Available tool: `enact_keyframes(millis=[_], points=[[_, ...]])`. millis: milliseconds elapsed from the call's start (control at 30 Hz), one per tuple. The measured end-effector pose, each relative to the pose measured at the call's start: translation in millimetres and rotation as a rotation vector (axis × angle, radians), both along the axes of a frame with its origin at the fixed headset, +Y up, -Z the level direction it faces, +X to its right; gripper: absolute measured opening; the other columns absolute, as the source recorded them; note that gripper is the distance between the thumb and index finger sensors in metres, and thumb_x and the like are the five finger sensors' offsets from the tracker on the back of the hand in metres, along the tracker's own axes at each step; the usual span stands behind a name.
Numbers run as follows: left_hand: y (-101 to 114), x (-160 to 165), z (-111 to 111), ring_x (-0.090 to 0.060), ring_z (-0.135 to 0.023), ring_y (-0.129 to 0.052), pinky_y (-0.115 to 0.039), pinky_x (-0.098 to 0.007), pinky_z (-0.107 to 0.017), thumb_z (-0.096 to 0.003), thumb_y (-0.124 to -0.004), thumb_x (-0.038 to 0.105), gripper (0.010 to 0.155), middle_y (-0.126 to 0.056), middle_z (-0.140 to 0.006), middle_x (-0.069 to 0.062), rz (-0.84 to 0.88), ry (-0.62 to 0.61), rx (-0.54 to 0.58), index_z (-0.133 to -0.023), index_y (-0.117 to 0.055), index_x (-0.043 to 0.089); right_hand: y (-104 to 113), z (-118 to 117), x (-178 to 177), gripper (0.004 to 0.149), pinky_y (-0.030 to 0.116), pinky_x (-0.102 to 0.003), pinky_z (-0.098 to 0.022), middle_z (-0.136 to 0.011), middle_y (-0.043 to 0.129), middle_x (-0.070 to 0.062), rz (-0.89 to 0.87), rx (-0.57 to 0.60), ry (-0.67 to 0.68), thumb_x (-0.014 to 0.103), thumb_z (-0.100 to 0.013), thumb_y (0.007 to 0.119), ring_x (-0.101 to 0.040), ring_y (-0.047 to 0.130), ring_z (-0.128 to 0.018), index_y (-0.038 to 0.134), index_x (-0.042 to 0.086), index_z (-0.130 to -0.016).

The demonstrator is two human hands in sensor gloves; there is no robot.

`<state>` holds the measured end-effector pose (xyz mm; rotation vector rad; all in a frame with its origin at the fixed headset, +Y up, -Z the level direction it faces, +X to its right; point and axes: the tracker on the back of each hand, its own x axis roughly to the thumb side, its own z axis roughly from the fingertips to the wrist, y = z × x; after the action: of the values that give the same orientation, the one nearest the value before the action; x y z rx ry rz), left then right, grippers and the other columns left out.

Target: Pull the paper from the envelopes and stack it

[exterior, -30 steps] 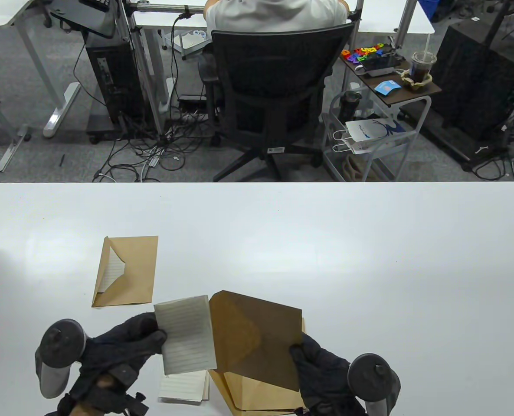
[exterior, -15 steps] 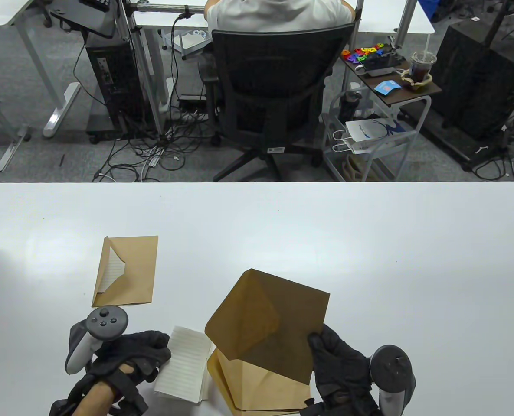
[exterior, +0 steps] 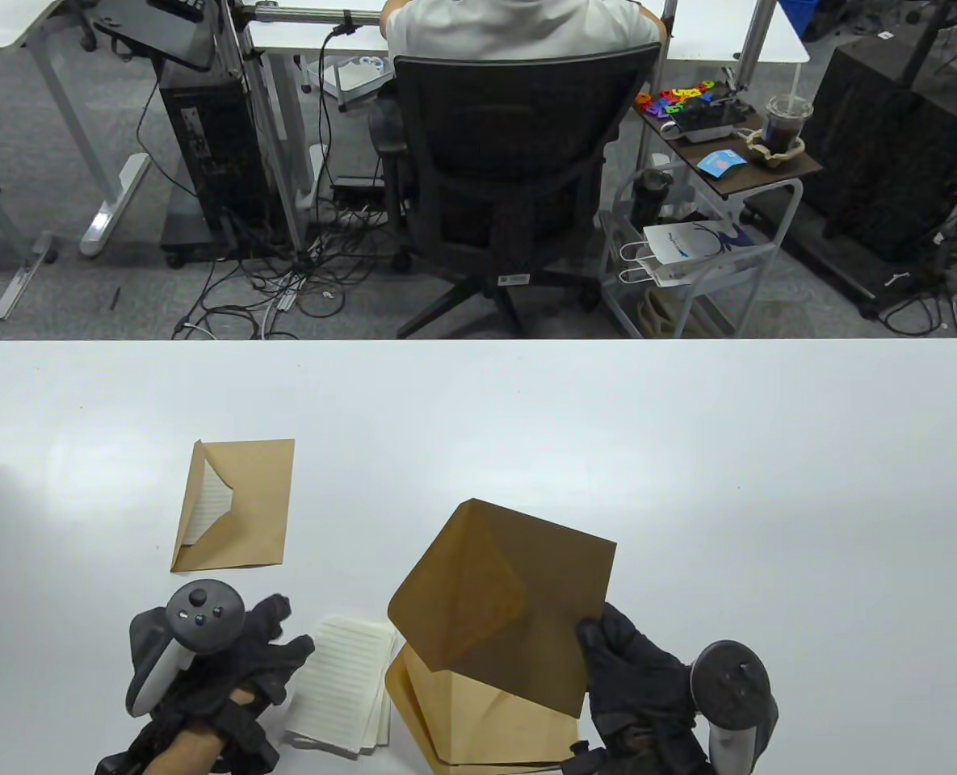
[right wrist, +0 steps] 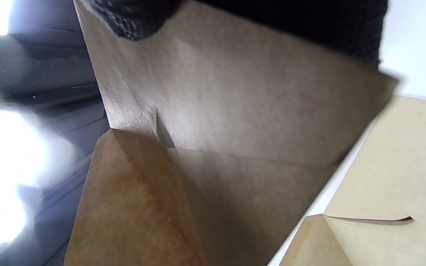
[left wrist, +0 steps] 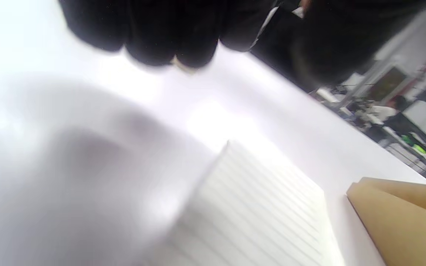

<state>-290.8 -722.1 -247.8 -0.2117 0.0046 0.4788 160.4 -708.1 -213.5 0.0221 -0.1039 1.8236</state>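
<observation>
My right hand grips the lower right corner of a brown envelope and holds it raised with its flap open; the envelope fills the right wrist view. Under it lies another brown envelope flat on the table. A stack of lined paper lies left of that envelope and also shows in the left wrist view. My left hand hovers at the stack's left edge, fingers spread, holding nothing. A third envelope with lined paper showing in it lies further back.
The white table runs wide to the right and back. Beyond its far edge are an office chair with a seated person, desks, cables and a small cart.
My left hand carried the lined sheet down onto the stack and let it go, fingers now spread. My right hand swung the held envelope to the right and then held it nearly still.
</observation>
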Motion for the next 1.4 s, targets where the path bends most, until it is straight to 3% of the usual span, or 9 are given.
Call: enact_keyframes(millis=[133,233,333,533,833,1167,1400], points=[[25,-6,14,-0.051,-0.111,-0.021,-0.034,-0.072,-0.074,-0.0423,-0.077,0.073,0.099,-0.026,-0.12,-0.011,-0.149,0.016,0.316,-0.116,-0.032,0.026,-1,-3,3,0.048,0.093,-0.045,-0.031,-0.067,0.105,-0.01,0.018,-0.044,-0.002,0.036,-0.042,0.075,-0.028,0.112,-0.043,0.081,0.017,-0.086],[34,-14,23,-0.045,-0.114,-0.018,-0.031,-0.073,-0.075,-0.0378,-0.074,0.082,0.102,-0.025,-0.122,-0.004,-0.365,0.036,0.519,-0.117,-0.03,0.035,-2,-4,7,0.048,0.092,-0.046,-0.031,-0.067,0.104,-0.011,0.018,-0.09,-0.013,0.036,-0.043,0.076,-0.029,0.112,-0.043,0.081,0.016,-0.086],[32,-26,26,-0.045,-0.113,-0.012,-0.026,-0.075,-0.074,-0.0375,-0.071,0.085,0.105,-0.02,-0.122,-0.003,-0.342,0.049,0.455,-0.117,-0.024,0.034,-4,-6,11,0.048,0.093,-0.045,-0.031,-0.066,0.105,-0.011,0.026,-0.151,-0.022,0.036,-0.042,0.076,-0.029,0.113,-0.042,0.082,0.015,-0.086],[22,-40,28,-0.045,-0.113,-0.011,-0.024,-0.074,-0.073,-0.0364,-0.069,0.085,0.105,-0.017,-0.122,-0.002,-0.359,0.09,0.445,-0.116,-0.024,0.034,-12,-10,15,0.048,0.093,-0.045,-0.03,-0.065,0.105,-0.012,-0.005,-0.275,-0.018,0.035,-0.042,0.076,-0.029,0.113,-0.041,0.082,0.014,-0.085],[20,-41,26,-0.045,-0.114,-0.014,-0.025,-0.074,-0.074,-0.037,-0.069,0.085,0.105,-0.021,-0.122,-0.002,-0.327,0.094,0.426,-0.117,-0.026,0.032,-17,-12,15,0.048,0.095,-0.043,-0.027,-0.063,0.106,-0.014,0.004,-0.329,-0.021,0.034,-0.043,0.076,-0.028,0.114,-0.037,0.083,0.011,-0.084],[20,-42,26,-0.045,-0.114,-0.016,-0.027,-0.073,-0.074,-0.0375,-0.069,0.084,0.105,-0.022,-0.122,-0.002,-0.311,0.101,0.405,-0.116,-0.026,0.03,-48,-18,-6,0.049,0.097,-0.042,-0.023,-0.059,0.107,-0.017,0.053,-0.539,0.08,0.033,-0.042,0.077,-0.027,0.116,-0.031,0.083,0.006,-0.083],[18,-42,25,-0.045,-0.114,-0.017,-0.028,-0.073,-0.075,-0.0379,-0.069,0.083,0.105,-0.023,-0.122,-0.003,-0.298,0.095,0.397,-0.116,-0.025,0.03,-58,-21,-8,0.053,0.097,-0.044,-0.022,-0.059,0.106,-0.02,0.149,-0.574,0.026,0.035,-0.042,0.077,-0.029,0.116,-0.031,0.081,0.003,-0.085]])
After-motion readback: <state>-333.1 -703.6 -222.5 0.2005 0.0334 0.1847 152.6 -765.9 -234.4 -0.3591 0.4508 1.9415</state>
